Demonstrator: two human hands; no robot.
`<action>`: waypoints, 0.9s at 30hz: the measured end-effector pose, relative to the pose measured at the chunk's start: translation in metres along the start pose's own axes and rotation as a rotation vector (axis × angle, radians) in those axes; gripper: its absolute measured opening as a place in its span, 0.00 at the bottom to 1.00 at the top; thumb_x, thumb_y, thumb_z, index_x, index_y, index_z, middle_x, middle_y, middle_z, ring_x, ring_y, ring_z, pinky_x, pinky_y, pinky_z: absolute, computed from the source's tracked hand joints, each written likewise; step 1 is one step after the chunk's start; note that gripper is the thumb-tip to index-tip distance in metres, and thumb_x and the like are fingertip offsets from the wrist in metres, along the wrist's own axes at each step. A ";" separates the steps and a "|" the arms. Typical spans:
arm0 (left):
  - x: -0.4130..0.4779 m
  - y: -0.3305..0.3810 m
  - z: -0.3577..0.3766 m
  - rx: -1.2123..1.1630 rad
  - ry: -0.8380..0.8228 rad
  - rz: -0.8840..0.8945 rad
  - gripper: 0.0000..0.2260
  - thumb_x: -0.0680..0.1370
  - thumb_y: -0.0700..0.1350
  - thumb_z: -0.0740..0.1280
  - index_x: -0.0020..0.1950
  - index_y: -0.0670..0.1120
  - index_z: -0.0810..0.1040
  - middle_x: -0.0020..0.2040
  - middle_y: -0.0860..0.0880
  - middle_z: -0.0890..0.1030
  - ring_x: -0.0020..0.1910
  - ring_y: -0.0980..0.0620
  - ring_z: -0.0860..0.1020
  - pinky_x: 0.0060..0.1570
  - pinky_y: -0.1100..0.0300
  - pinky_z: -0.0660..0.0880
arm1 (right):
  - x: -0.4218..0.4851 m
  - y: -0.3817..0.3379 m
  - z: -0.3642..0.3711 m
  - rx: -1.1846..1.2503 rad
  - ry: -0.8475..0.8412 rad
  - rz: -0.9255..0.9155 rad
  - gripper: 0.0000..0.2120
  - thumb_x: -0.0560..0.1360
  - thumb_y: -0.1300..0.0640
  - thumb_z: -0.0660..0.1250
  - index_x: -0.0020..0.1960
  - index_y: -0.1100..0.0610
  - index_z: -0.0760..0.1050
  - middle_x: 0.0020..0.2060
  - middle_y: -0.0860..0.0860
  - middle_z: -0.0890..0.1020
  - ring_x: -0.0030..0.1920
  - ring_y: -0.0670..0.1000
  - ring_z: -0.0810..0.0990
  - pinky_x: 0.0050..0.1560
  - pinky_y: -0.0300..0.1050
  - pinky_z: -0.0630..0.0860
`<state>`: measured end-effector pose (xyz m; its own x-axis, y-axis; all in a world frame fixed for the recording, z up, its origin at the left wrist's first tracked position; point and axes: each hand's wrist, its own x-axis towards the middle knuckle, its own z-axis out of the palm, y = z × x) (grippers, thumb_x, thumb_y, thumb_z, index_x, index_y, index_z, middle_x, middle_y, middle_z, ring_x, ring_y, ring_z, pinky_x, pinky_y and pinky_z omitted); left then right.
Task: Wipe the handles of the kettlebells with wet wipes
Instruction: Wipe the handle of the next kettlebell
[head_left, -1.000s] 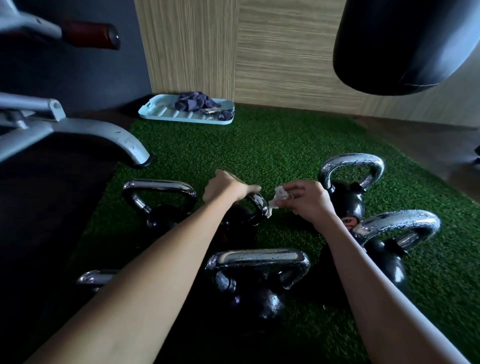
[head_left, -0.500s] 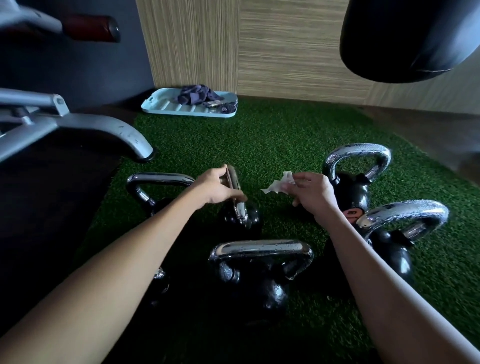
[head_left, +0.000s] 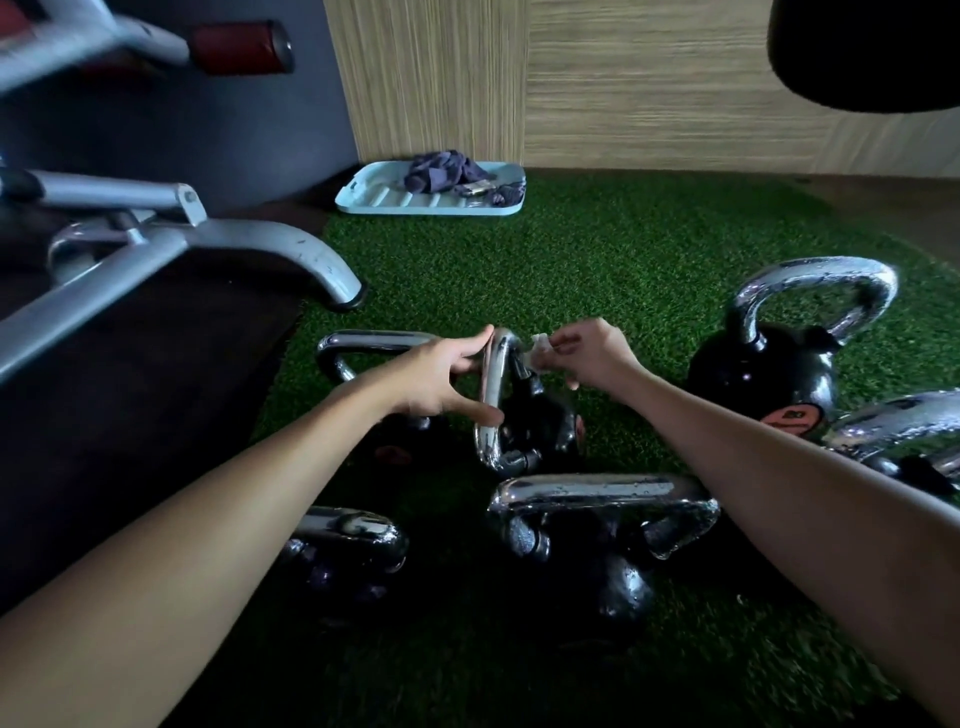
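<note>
On green turf (head_left: 623, 270), our left hand (head_left: 441, 379) grips one kettlebell handle (head_left: 491, 395), probably steadying it. Our right hand (head_left: 592, 353) pinches a wet wipe (head_left: 537, 354) against it.

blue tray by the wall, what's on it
A crumpled dark purple cloth lies on the tray, a small pale item against it; whatever the cloth covers is hidden.

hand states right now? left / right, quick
Left hand: holds the kettlebell handle between fingers and thumb.
Right hand: pinches the wet wipe, right at that handle's far end.
</note>
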<state>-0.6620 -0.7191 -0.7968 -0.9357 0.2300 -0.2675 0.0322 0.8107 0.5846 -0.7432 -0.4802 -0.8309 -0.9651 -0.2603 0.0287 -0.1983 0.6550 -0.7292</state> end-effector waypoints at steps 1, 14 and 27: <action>0.000 0.000 0.001 -0.002 0.001 0.010 0.60 0.59 0.71 0.78 0.82 0.64 0.46 0.77 0.49 0.69 0.77 0.50 0.66 0.70 0.52 0.68 | 0.001 0.001 0.000 -0.030 0.005 -0.019 0.23 0.65 0.39 0.78 0.52 0.54 0.86 0.37 0.46 0.84 0.29 0.43 0.77 0.31 0.36 0.75; -0.002 -0.007 0.000 0.082 0.042 0.043 0.59 0.60 0.72 0.77 0.82 0.62 0.47 0.75 0.53 0.71 0.74 0.53 0.70 0.60 0.56 0.73 | 0.006 -0.019 0.002 -0.102 0.022 -0.141 0.16 0.67 0.39 0.74 0.45 0.50 0.84 0.32 0.47 0.82 0.26 0.45 0.73 0.23 0.37 0.69; 0.009 0.003 -0.004 0.107 0.058 0.078 0.53 0.60 0.70 0.78 0.80 0.66 0.56 0.72 0.53 0.76 0.73 0.55 0.72 0.70 0.49 0.72 | -0.007 -0.040 -0.002 -0.106 0.162 -0.253 0.10 0.72 0.50 0.77 0.48 0.56 0.86 0.37 0.50 0.86 0.31 0.53 0.84 0.33 0.52 0.82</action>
<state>-0.6718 -0.7164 -0.7947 -0.9474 0.2657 -0.1784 0.1399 0.8452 0.5158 -0.7290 -0.5032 -0.8011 -0.8961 -0.3132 0.3147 -0.4437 0.6564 -0.6102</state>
